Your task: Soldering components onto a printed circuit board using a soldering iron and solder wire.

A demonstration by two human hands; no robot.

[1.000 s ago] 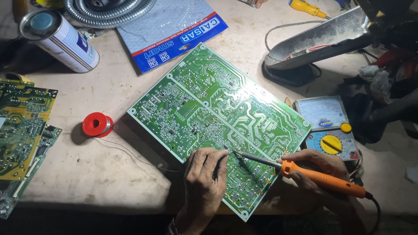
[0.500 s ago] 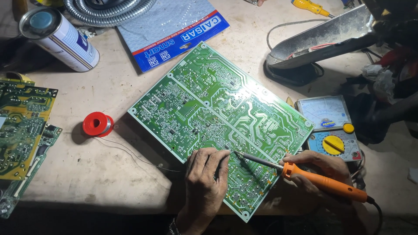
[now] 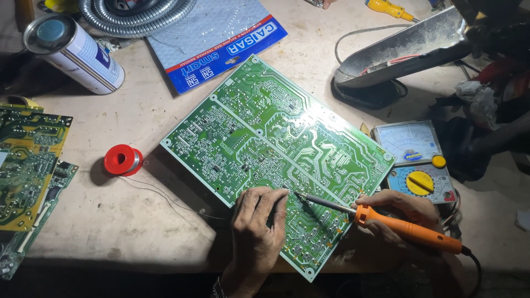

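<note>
A large green circuit board (image 3: 259, 138) lies solder side up, tilted across the middle of the bench. My left hand (image 3: 256, 232) rests on its near edge with the fingers bent over a thin solder wire (image 3: 165, 197) that runs from a red spool (image 3: 123, 160). My right hand (image 3: 400, 212) grips an orange soldering iron (image 3: 406, 228). The iron's metal tip (image 3: 301, 195) touches the board just right of my left fingertips.
A desk lamp (image 3: 397, 47) shines from the upper right. An analog multimeter (image 3: 417, 160) sits right of the board. A spray can (image 3: 72, 52), a metal hose coil (image 3: 132, 14) and a blue packet (image 3: 215, 41) lie at the back. More circuit boards (image 3: 27, 165) stack at left.
Both hands and the iron stay in place on the board; only the camera view shifts slightly.
</note>
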